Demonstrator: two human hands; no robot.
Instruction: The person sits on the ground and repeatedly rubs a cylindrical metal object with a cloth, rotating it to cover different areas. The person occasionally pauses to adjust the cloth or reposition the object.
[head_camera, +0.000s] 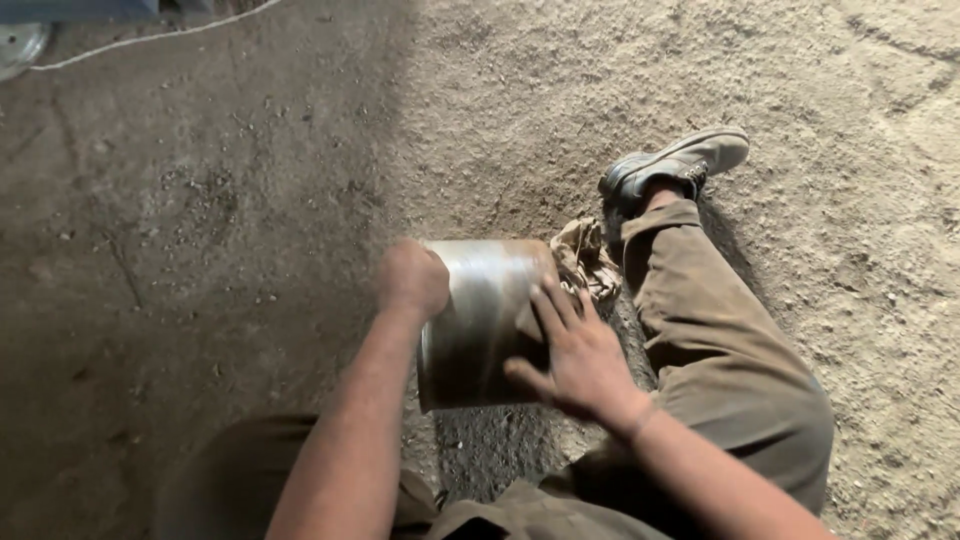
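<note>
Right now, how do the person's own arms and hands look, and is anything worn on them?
Both forearms are bare: no sleeves reach into view. The left hand and the right hand wear no gloves, and no ring, watch or bracelet shows. Both look dusty. Lower down, the person wears dusty olive-brown trousers and a worn dark shoe.

Dusty, gritty dirt floor (200, 200) carries a crumpled brown rag (588, 258) and white cord (150, 38).
</note>
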